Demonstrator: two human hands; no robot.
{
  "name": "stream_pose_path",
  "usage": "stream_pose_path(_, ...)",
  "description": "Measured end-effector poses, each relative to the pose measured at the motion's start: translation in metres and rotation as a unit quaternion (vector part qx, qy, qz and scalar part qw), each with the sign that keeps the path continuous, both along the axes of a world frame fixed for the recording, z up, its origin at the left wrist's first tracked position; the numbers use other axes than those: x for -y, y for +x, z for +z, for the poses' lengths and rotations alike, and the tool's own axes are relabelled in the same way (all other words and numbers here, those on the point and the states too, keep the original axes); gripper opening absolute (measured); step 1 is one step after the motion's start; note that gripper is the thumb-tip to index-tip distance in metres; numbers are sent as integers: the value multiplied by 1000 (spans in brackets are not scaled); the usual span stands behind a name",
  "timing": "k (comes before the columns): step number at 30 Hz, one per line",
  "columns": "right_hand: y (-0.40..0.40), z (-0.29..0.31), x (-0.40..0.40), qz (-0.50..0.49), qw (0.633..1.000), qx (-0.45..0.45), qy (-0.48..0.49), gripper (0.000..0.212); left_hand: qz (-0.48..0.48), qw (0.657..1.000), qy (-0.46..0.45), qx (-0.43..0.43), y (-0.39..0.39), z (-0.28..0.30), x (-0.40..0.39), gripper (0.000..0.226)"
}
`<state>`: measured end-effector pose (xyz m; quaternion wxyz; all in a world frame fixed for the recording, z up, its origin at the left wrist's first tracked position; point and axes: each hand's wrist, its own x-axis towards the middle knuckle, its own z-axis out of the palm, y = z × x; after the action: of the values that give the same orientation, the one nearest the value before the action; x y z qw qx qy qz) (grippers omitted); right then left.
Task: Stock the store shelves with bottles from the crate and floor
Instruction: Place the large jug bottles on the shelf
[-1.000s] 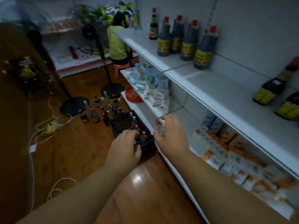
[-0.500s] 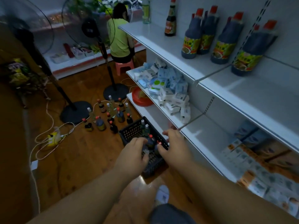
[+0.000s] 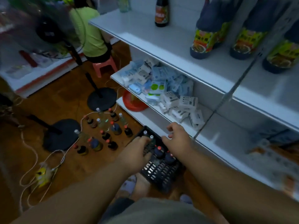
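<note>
Since the earlier frames both hands have travelled further forward and down over the black crate (image 3: 159, 167), and the view has closed in on it. The left hand (image 3: 137, 152) now lies over the crate's left half, fingers reaching down among the bottle necks beside a clear-capped bottle (image 3: 151, 137); whether the fingers grip anything cannot be told, as they are hidden behind the back of the hand. The right hand (image 3: 178, 139) hovers above the crate's far right corner, fingers loosely spread and partly bent, holding nothing. Two dark red-capped bottles (image 3: 159, 151) stand inside the crate between the two wrists. The crate sits on the wooden floor, against the foot of the white shelves (image 3: 169, 39). Left of the crate, a cluster of small floor bottles (image 3: 103, 131) stands upright near two black fan bases (image 3: 62, 135). Above the crate, large dark sauce bottles (image 3: 208, 36) stand on the top shelf.
</note>
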<state>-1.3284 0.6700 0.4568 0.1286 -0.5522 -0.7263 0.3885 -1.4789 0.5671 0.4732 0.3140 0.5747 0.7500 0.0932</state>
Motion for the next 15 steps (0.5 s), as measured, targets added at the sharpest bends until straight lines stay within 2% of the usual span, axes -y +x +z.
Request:
stream_pose_path(3,-20,-33,1,-123,992,-13,-40,37,-48,998,-8,50,-42,-21,-43,53)
stream_pose_path(6,-34,-70,11,-241,962,-48,-119,35,-52,992,-46,105,-72,-53,-75,50)
stream_pose_path(8,-39,-99,14,-270,950,-31,-155,36,-44,983,-92,150,-79,-86,-84,44)
stream_pose_path(15,-38,-229,11,-310,921,4,-237,64,109,921,-223,301,-61,-214,-102,34)
